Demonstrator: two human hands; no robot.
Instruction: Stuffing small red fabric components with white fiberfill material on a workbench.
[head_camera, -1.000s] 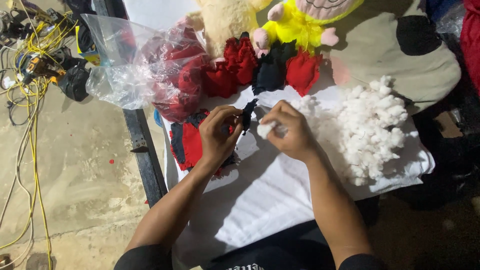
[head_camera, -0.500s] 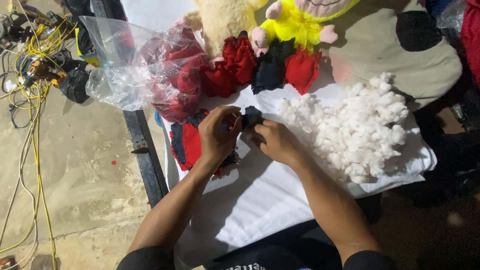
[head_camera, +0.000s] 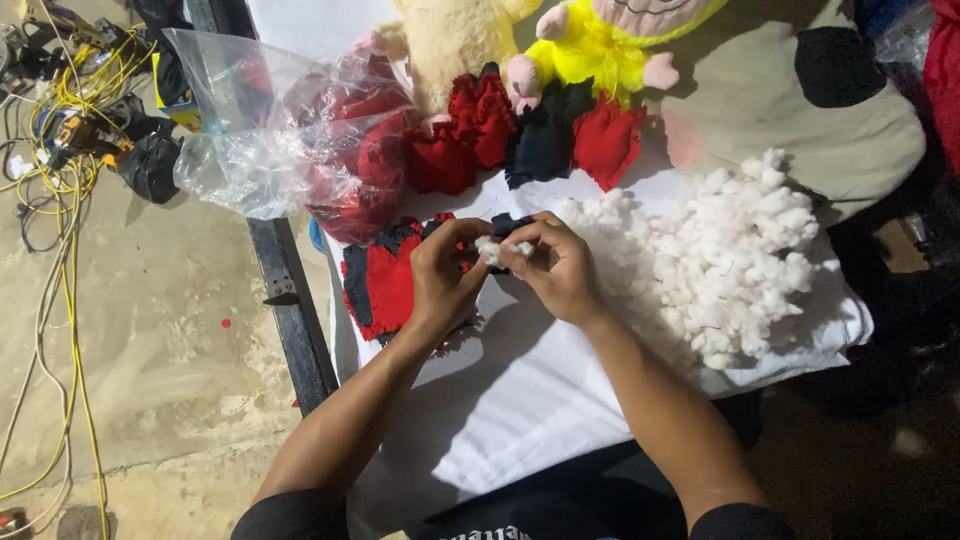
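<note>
A white cloth (head_camera: 520, 400) covers the tabletop, with a heap of white stuffing (head_camera: 720, 260) at its right. Since a second ago the right hand (head_camera: 560, 270) has come back from the heap to the left hand (head_camera: 445, 275). Both hands' fingers now pinch one stuffing tuft (head_camera: 492, 250) against a small dark fabric piece (head_camera: 510, 225) between them.

White cloth-covered table (head_camera: 520, 400), heap of white stuffing (head_camera: 720, 250) toward its right edge, flat red and black fabric pieces (head_camera: 385, 285) at its left edge, clear plastic bag (head_camera: 270, 130) over the far left corner, stuffed red and black shapes (head_camera: 530, 135) and plush toys (head_camera: 600, 40) along the far edge
</note>
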